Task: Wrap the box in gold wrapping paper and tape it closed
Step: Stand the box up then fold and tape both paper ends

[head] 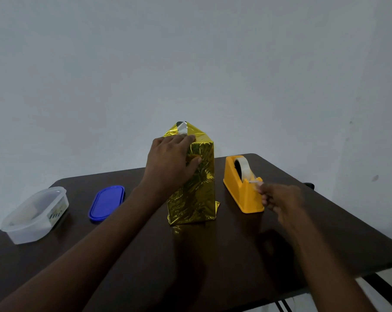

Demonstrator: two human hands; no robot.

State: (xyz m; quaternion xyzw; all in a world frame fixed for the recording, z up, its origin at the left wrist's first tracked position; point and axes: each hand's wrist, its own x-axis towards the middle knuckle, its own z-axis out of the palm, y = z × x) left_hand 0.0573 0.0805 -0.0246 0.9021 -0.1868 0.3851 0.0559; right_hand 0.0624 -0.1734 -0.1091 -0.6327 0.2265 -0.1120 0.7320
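Note:
A tall box wrapped in gold paper point(196, 194) stands upright on the dark table point(213, 255). Its top flaps rise to a point, and their silver inner side shows. My left hand point(170, 164) presses on the upper left of the box, fingers over the folded top and thumb on the front face. To the right stands a yellow tape dispenser point(241, 188) with a clear tape roll. My right hand point(278, 199) is at the dispenser's cutter and pinches the free end of the tape point(255, 182); this hand is blurred.
A blue oval lid point(106, 202) lies left of the box. Further left, a clear plastic container point(35, 213) sits near the table's left edge. The table's right corner and metal legs point(384, 287) show at the lower right. A plain wall is behind.

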